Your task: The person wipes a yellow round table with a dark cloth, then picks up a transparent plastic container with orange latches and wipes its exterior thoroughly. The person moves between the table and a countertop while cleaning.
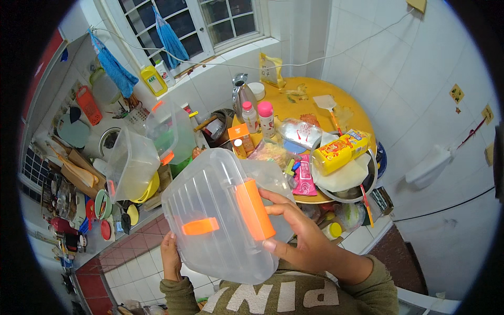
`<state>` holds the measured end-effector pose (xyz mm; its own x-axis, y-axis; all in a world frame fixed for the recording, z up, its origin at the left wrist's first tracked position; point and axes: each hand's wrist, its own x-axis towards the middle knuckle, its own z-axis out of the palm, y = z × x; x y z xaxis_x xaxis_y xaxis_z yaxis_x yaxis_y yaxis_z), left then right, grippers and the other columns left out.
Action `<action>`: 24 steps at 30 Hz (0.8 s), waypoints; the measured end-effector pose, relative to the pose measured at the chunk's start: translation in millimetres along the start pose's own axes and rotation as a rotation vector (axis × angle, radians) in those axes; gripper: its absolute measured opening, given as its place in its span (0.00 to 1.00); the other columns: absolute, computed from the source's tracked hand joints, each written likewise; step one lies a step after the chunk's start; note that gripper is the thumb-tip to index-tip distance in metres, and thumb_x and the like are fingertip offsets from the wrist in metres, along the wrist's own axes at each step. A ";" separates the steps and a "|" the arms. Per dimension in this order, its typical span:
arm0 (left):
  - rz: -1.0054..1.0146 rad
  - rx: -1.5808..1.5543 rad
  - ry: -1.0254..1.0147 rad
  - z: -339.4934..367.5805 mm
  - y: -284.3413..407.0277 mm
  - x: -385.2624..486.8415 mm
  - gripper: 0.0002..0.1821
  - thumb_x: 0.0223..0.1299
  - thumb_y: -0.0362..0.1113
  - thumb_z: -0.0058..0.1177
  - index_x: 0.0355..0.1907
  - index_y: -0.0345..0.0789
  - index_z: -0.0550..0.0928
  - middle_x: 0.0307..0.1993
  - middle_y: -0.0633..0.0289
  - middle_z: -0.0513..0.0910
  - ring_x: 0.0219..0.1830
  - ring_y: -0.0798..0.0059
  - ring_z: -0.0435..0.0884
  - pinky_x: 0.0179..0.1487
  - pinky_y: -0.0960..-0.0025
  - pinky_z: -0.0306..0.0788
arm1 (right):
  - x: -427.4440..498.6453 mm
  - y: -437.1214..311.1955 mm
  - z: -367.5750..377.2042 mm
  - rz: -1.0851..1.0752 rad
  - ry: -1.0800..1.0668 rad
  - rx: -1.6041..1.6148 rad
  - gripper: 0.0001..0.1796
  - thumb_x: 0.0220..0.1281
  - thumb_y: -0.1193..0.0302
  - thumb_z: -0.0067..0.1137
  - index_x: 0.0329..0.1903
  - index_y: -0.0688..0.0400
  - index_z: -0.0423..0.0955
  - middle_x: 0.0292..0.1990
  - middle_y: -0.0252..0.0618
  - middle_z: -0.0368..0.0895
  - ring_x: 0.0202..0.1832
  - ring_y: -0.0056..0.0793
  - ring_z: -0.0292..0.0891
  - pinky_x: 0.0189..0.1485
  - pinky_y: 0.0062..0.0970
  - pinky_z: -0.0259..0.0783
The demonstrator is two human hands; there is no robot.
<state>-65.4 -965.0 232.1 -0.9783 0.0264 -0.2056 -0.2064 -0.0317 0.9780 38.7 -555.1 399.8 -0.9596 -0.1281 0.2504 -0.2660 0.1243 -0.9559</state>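
A clear plastic storage box (204, 252) with orange latch handles is held up in front of my chest, tilted. My left hand (170, 252) grips its left edge, the fingers mostly hidden behind the plastic. On the opposite side, the fingers and thumb of my right hand (299, 232) rest around an orange latch (255, 210). A second orange latch (201, 226) shows on the far left part of the box. Behind the box, a translucent plastic piece (271, 173) reaches over the table edge; whether it belongs to the box I cannot tell.
Two more clear plastic boxes (132, 165) (173, 130) stand on the counter by the sink. A round yellow table (350, 102) carries a thermos jug (244, 98), bottles, bags and a pot (374, 169) topped by a yellow package (342, 151). A white cable (236, 64) hangs across the window.
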 end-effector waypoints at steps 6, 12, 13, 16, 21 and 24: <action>0.081 0.107 0.082 8.5 0.9 -1.0 0.18 0.78 0.39 0.48 0.59 0.28 0.79 0.48 0.62 0.85 0.46 0.79 0.82 0.54 0.74 0.75 | -2.8 2.3 -3.5 -0.009 -0.039 0.000 0.28 0.65 0.73 0.60 0.67 0.58 0.66 0.77 0.54 0.53 0.80 0.48 0.47 0.79 0.46 0.46; 0.141 0.062 0.078 5.3 -12.3 1.1 0.19 0.78 0.40 0.47 0.60 0.29 0.79 0.49 0.63 0.85 0.46 0.79 0.81 0.53 0.74 0.74 | 0.2 -12.9 -12.5 -0.017 -0.051 -0.145 0.31 0.59 0.70 0.68 0.63 0.60 0.65 0.75 0.60 0.55 0.77 0.55 0.54 0.76 0.43 0.55; 0.148 0.046 0.068 9.1 -11.7 0.9 0.19 0.78 0.41 0.47 0.60 0.28 0.79 0.49 0.62 0.84 0.46 0.79 0.81 0.53 0.73 0.75 | 0.2 -14.6 -12.3 -0.011 -0.034 -0.171 0.32 0.58 0.70 0.69 0.62 0.61 0.65 0.74 0.60 0.56 0.77 0.55 0.56 0.75 0.43 0.56; 0.158 0.030 0.083 15.7 -12.2 1.9 0.20 0.78 0.41 0.47 0.60 0.28 0.79 0.49 0.62 0.84 0.47 0.79 0.81 0.53 0.73 0.75 | 2.0 -18.3 -6.3 0.001 0.022 -0.322 0.32 0.57 0.69 0.71 0.60 0.61 0.63 0.72 0.59 0.59 0.73 0.55 0.61 0.72 0.43 0.61; 0.185 0.023 0.146 19.0 -14.1 1.2 0.21 0.78 0.41 0.47 0.61 0.27 0.78 0.50 0.61 0.84 0.47 0.78 0.81 0.53 0.73 0.75 | 7.5 -4.8 3.0 0.004 0.158 -0.423 0.30 0.58 0.68 0.69 0.58 0.64 0.64 0.67 0.59 0.67 0.66 0.57 0.70 0.66 0.42 0.68; 0.172 0.009 0.127 19.1 -11.5 1.4 0.20 0.78 0.41 0.47 0.61 0.27 0.78 0.49 0.61 0.84 0.46 0.79 0.81 0.52 0.74 0.75 | 10.3 -5.7 8.9 0.025 0.226 -0.340 0.25 0.61 0.72 0.64 0.58 0.66 0.67 0.64 0.56 0.72 0.66 0.47 0.71 0.67 0.39 0.67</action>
<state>-64.0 -945.5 221.3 -0.9938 -0.1050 -0.0376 -0.0361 -0.0161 0.9992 31.2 -565.9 406.5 -0.9520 0.0936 0.2915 -0.2212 0.4479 -0.8663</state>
